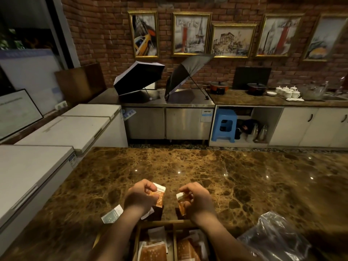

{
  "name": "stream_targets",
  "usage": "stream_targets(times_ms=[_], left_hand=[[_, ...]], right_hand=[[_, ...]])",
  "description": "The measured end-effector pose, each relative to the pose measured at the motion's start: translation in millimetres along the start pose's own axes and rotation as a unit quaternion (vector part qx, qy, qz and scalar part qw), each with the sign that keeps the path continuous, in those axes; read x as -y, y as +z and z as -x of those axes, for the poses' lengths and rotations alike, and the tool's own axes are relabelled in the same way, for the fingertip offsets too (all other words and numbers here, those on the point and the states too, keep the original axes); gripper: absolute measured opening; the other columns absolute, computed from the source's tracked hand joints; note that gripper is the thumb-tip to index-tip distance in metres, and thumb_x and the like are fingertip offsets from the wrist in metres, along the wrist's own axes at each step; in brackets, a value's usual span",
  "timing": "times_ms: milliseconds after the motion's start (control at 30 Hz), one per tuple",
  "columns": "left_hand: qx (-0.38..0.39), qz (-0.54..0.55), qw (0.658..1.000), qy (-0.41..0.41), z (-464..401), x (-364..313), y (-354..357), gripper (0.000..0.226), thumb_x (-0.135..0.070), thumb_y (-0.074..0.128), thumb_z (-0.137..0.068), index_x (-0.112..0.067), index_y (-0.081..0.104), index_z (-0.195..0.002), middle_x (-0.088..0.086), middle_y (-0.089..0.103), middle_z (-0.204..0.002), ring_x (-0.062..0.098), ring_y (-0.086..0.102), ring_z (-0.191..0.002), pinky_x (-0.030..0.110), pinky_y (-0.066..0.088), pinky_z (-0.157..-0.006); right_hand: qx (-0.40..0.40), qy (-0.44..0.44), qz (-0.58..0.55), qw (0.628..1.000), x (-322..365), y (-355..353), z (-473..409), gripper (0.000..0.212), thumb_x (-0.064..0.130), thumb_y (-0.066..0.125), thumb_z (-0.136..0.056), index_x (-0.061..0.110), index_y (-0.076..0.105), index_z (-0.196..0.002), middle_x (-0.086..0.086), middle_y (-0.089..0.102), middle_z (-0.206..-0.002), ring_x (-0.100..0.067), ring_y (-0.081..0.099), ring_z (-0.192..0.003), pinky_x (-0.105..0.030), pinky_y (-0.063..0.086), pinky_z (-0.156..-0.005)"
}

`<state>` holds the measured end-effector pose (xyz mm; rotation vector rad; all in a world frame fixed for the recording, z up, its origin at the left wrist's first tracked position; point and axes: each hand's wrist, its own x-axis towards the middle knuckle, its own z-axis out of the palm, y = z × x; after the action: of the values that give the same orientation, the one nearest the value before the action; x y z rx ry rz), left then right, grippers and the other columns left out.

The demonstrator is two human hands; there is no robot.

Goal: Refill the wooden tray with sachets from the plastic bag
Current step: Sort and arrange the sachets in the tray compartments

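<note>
Basically we had each hand, left hand (140,197) and right hand (195,199), pinching light, floppy sachets (159,194) by their edges above the wooden tray (174,238).

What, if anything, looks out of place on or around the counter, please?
One pale sachet lies loose on the counter, left of the tray, not in a compartment. Further back, two open umbrellas sit tipped on the steel worktop, an odd spot for them.
</note>
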<state>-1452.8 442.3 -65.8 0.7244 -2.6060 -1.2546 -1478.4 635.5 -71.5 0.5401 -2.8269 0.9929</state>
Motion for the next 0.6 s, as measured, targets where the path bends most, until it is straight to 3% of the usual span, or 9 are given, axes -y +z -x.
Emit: stream_targets(times_ms=[67, 167, 267, 333, 400, 600], left_hand=[[0.007, -0.009, 1.0, 0.006, 6, -2, -5, 0.023, -0.014, 0.082, -0.074, -0.03, 0.067, -0.076, -0.009, 0.067, -0.091, 0.02, 0.066, -0.086, 0.038, 0.061, -0.077], [0.029, -0.006, 0.999, 0.033, 16, -4, -14, 0.024, -0.013, 0.079, -0.075, -0.031, 0.064, -0.08, -0.009, 0.069, -0.088, 0.017, 0.068, -0.08, 0.037, 0.062, -0.073], [0.055, 0.014, 0.997, 0.056, 30, -3, -19, 0.031, -0.012, 0.077, -0.077, -0.035, 0.06, -0.089, -0.006, 0.072, -0.088, 0.02, 0.07, -0.08, 0.039, 0.061, -0.073], [0.071, 0.041, 0.995, 0.064, 42, -1, -22, 0.039, -0.013, 0.083, -0.076, -0.041, 0.059, -0.09, -0.008, 0.071, -0.086, 0.015, 0.069, -0.079, 0.033, 0.058, -0.071], [0.082, 0.066, 0.992, 0.066, 53, 4, -22, 0.041, -0.013, 0.087, -0.074, -0.04, 0.063, -0.092, -0.005, 0.073, -0.087, 0.011, 0.069, -0.078, 0.028, 0.056, -0.07], [0.133, 0.093, 0.986, 0.036, 79, 21, -28, 0.037, -0.01, 0.087, -0.073, -0.029, 0.069, -0.099, 0.002, 0.073, -0.084, 0.01, 0.068, -0.068, 0.02, 0.05, -0.052]], right_hand=[[-0.001, 0.013, -0.016, 1.0, 4, -5, 3, 0.038, -0.001, 0.073, -0.083, 0.025, 0.071, -0.111, 0.011, 0.059, -0.11, -0.003, 0.057, -0.095, -0.007, 0.045, -0.073], [0.004, 0.039, -0.071, 0.997, 11, -13, 11, 0.042, -0.002, 0.075, -0.081, 0.025, 0.072, -0.113, 0.006, 0.062, -0.116, -0.01, 0.063, -0.101, -0.02, 0.055, -0.086], [0.008, 0.071, -0.122, 0.99, 15, -18, 25, 0.038, -0.001, 0.071, -0.082, 0.03, 0.07, -0.103, 0.01, 0.066, -0.1, -0.009, 0.069, -0.086, -0.028, 0.062, -0.076], [0.007, 0.076, -0.128, 0.989, 13, -21, 35, 0.034, 0.003, 0.071, -0.083, 0.033, 0.068, -0.098, 0.012, 0.067, -0.092, -0.006, 0.069, -0.082, -0.028, 0.062, -0.073], [0.019, 0.081, -0.14, 0.987, 12, -24, 44, 0.033, 0.004, 0.068, -0.087, 0.035, 0.067, -0.099, 0.012, 0.068, -0.095, -0.003, 0.069, -0.085, -0.023, 0.062, -0.072], [0.024, 0.077, -0.107, 0.991, 8, -26, 73, 0.036, 0.004, 0.059, -0.085, 0.033, 0.067, -0.105, 0.012, 0.066, -0.1, -0.007, 0.069, -0.089, -0.029, 0.063, -0.075]])
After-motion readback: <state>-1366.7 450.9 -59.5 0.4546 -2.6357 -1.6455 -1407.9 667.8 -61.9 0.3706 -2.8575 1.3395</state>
